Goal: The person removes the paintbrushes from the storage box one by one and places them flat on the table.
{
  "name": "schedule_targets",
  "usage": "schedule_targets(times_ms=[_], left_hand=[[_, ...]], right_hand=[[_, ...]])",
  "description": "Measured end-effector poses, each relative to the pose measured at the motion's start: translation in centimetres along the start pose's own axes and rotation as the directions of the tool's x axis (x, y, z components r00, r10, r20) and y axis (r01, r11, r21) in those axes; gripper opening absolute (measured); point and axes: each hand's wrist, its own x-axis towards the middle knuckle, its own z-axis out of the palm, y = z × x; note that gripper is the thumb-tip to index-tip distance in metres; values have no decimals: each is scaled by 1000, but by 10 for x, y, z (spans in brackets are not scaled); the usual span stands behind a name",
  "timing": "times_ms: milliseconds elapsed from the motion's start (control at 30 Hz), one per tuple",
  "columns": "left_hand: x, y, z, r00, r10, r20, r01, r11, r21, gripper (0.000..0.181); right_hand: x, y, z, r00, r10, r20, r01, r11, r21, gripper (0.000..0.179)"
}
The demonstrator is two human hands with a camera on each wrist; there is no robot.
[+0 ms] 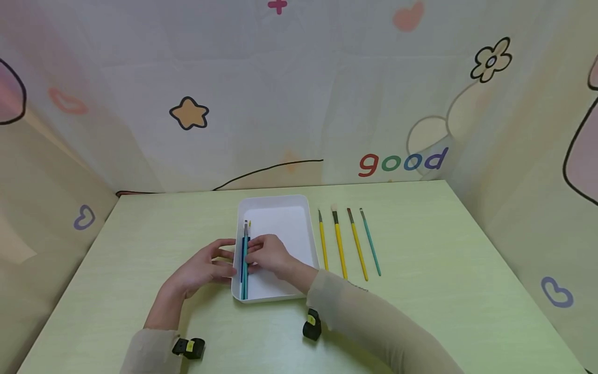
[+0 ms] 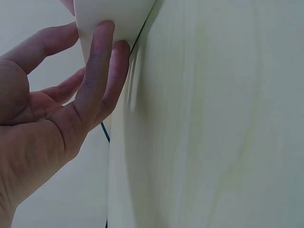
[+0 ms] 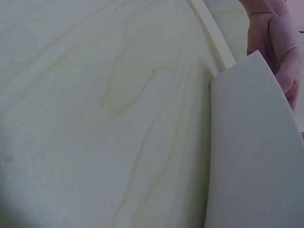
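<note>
In the head view, a white tray [image 1: 282, 218] lies on the table with slim paintbrushes along its left wall. Among these are a teal paintbrush [image 1: 245, 285] and something dark blue beside it, partly covered by fingers. My right hand [image 1: 271, 254] reaches into the tray, thumb and fingertips pinching the teal paintbrush near its middle. From outside, my left hand [image 1: 205, 267] touches the tray's left wall with spread fingers. The left wrist view shows those fingers [image 2: 97, 61] against the tray's white side. The right wrist view has the tray's outer wall [image 3: 251, 142], not the right hand.
Right of the tray lie three yellow-handled paintbrushes, the nearest one [image 1: 322, 236] close to its wall, and another teal paintbrush [image 1: 370, 241] farther right. A printed cloth [image 1: 280, 104] hangs behind the pale wooden table [image 1: 444, 270] and down both sides.
</note>
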Motion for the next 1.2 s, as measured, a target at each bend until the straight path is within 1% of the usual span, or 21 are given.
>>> schedule_targets(times_ms=[200, 300, 467, 633, 833, 967, 1200], left_hand=[[0, 0, 1, 1000, 5, -2, -5, 1000, 9, 79], [0, -1, 1, 1000, -1, -7, 1, 1000, 15, 79], [1, -2, 1, 1000, -14, -27, 15, 1000, 22, 77], [1, -2, 0, 999, -19, -35, 20, 1000, 21, 76], [1, -2, 1, 999, -25, -45, 26, 999, 27, 76], [1, -2, 2, 999, -19, -40, 20, 999, 30, 77], [0, -2, 3, 999, -23, -46, 24, 999, 28, 77]], right_hand=[[0, 1, -5, 1000, 4, 14, -5, 999, 36, 31], [-1, 1, -10, 1000, 10, 26, -10, 999, 35, 32], [-2, 0, -17, 999, 26, 41, -29, 997, 69, 34], [-5, -3, -25, 997, 38, 63, -43, 996, 84, 38], [-5, -4, -36, 996, 47, 71, -53, 995, 87, 40], [-7, -6, -43, 996, 57, 69, -62, 995, 79, 42], [-14, -12, -56, 996, 59, 73, -65, 995, 77, 44]])
